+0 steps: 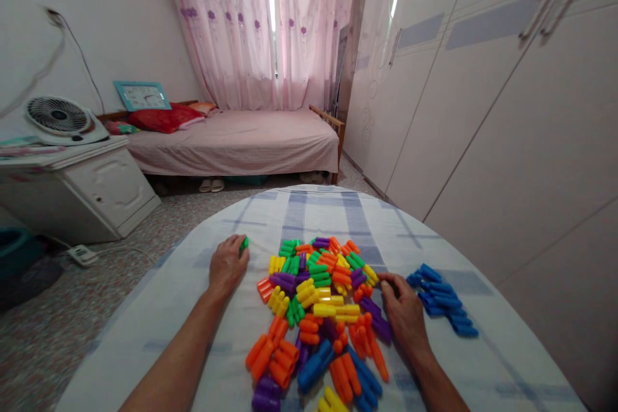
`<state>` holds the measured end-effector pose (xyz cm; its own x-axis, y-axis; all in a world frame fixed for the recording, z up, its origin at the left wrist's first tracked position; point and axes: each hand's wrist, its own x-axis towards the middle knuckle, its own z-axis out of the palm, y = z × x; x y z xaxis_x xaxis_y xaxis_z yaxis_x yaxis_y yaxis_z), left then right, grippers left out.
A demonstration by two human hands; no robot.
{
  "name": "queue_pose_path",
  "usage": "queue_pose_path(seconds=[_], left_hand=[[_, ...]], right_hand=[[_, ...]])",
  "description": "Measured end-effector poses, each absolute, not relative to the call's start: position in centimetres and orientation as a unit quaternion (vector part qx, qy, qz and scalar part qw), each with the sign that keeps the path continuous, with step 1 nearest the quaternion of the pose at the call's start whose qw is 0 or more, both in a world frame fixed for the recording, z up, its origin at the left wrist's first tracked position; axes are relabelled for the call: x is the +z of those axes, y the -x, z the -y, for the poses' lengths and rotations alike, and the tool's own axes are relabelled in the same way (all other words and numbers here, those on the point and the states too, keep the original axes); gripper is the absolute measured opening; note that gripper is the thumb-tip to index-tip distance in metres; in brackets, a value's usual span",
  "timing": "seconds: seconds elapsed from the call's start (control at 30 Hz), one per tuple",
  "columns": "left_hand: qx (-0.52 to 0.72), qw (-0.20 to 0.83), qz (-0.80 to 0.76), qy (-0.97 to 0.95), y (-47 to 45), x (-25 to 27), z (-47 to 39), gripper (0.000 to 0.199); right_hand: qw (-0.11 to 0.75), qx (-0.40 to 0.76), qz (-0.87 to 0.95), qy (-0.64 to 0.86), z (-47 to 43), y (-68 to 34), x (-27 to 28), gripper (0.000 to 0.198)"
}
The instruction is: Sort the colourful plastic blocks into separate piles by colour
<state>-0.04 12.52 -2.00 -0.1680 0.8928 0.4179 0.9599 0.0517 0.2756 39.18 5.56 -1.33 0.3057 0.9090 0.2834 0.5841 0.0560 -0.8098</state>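
Note:
A small green plastic piece (244, 244) is pinched in my left hand (228, 264), which rests on the left side of the table. The hand's back hides most of that piece. My right hand (404, 309) lies at the right edge of a mixed pile of finger-shaped plastic pieces. Its thumb and forefinger are apart, with the forefinger at a yellow piece (370, 274); contact is hard to judge. Around it are a purple piece (376, 318) and orange pieces (369, 341). Green pieces (318, 273) and more yellow pieces (333, 309) fill the middle.
Blue pieces (441, 299) form a separate group right of my right hand. Other blue pieces (316, 365) lie within the pile's near end. A checked cloth (193, 360) covers the rounded table. Beyond stand a bed (251, 141), a cabinet (116, 187) and a wardrobe (483, 141).

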Motion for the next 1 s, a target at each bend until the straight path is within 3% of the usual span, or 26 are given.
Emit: queue_pose_path(seconds=[0.13,0.23,0.33,0.5,0.77,1.0], left_hand=[[-0.295,0.088,0.719,0.623,-1.3,-1.3,-12.6,0.042],[-0.332,0.030,0.672,0.661,-3.8,0.3,-13.1,0.038],[-0.269,-0.051,0.657,0.702,-7.0,1.6,-13.7,0.040],[-0.197,-0.078,0.708,0.673,-10.4,1.8,-14.3,0.048],[-0.237,-0.032,0.715,0.657,-9.6,3.0,-12.9,0.037],[-0.230,0.099,0.742,0.621,-2.5,2.2,-10.9,0.037]], right_hand=[[0.452,0.172,0.565,0.669,-5.5,-39.2,-1.3,0.034],[0.449,0.167,0.563,0.673,-5.5,-39.2,-1.2,0.034],[0.450,0.164,0.563,0.673,-5.5,-39.2,-1.2,0.035],[0.449,0.166,0.566,0.671,-5.6,-39.3,-1.3,0.034],[0.453,0.172,0.576,0.658,-5.8,-39.5,-2.0,0.032],[0.464,0.176,0.577,0.648,-5.9,-39.6,-2.5,0.031]])
